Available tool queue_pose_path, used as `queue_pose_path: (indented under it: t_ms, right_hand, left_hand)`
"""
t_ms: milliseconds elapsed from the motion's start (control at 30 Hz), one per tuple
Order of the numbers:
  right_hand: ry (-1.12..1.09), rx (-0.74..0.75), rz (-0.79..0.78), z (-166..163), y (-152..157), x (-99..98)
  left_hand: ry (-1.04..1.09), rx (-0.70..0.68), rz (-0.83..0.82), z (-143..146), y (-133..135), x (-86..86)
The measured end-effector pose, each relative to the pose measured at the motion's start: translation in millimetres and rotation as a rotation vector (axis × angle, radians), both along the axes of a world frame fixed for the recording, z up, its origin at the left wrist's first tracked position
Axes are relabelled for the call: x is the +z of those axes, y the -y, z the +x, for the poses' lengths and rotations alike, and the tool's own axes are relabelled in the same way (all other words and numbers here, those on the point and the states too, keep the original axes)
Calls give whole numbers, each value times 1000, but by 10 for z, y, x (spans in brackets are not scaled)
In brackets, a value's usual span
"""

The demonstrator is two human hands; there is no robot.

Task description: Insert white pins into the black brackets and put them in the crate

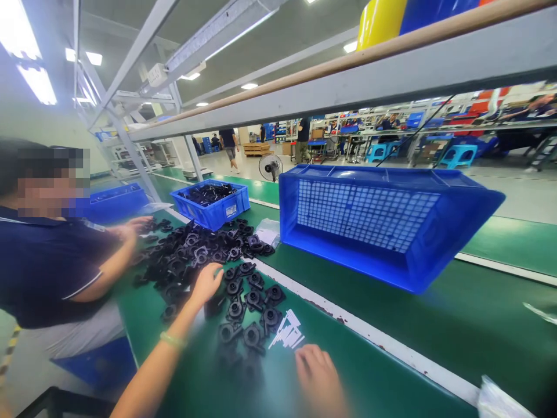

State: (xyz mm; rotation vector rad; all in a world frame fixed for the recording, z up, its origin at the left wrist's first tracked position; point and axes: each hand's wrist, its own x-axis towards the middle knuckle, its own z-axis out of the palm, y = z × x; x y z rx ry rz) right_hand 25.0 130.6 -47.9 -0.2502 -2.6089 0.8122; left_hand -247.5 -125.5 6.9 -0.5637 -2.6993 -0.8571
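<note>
My left hand (206, 283) reaches forward onto a heap of black plastic parts (187, 255) on the green table (348, 371), its fingers curled over one part I cannot single out. My right hand (319, 377) rests low near the table's front, fingers bent and blurred, beside a small pile of white strips (287, 335). Rows of black round parts (250, 313) lie between my two hands.
A big blue mesh crate (383, 223) lies tilted on the belt at right. A smaller blue bin (212, 203) holds black parts behind the heap. A co-worker in a dark shirt (43, 261) sits at left, hand (134, 226) in the heap. A clear bag (500, 400) lies at bottom right.
</note>
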Motion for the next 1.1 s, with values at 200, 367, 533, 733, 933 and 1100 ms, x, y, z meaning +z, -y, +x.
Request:
queue_pose_path:
  t_ms: [200,367,533,733,933,1100]
  right_hand:
    - [32,27,-61,18,0,40]
    - [57,32,-75,6,-13,6]
    - [51,33,-52,-5,-23,-13]
    - [75,37,-46,-6,-37,-23]
    - [92,38,-107,3,-23,3]
    - [114,35,-131,-4,-20,-3]
  left_hand:
    - [-94,250,42,110,517,67]
    - [-115,276,19,142,618,21]
    - [-93,111,-91,175,378,-112]
    - [-82,32,-153,318,248,-133]
    - [-81,148,-211,254,522,-93]
    - [-13,168,-208,200,642,-169]
